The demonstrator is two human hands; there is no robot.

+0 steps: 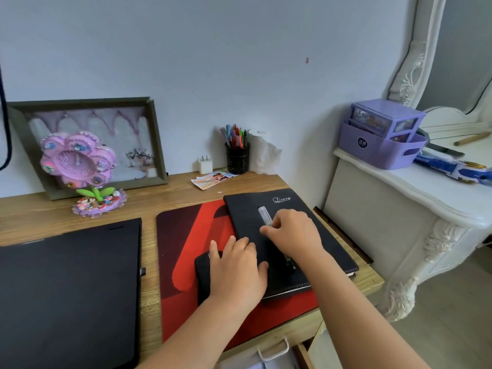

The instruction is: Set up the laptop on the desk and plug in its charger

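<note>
A closed black laptop (pixel 66 283) lies flat on the left of the wooden desk (pixel 175 190). A small white plug adapter (pixel 204 164) stands at the back by the wall. My left hand (pixel 237 270) rests on a black mouse (pixel 206 272) on the red mouse pad (pixel 186 235). My right hand (pixel 292 233) pinches a pen (pixel 265 215) that lies on a black diary (pixel 287 235), which sits on the pad's right side. No charger cable is visible on the desk.
A framed picture (pixel 87 145) and a pink flower clock (pixel 80 166) stand at the back left. A black pen cup (pixel 237 157), a tissue roll (pixel 262 153) and leaflets (pixel 213 178) sit at the back. A white dresser (pixel 415 209) with a purple basket (pixel 383 150) stands to the right.
</note>
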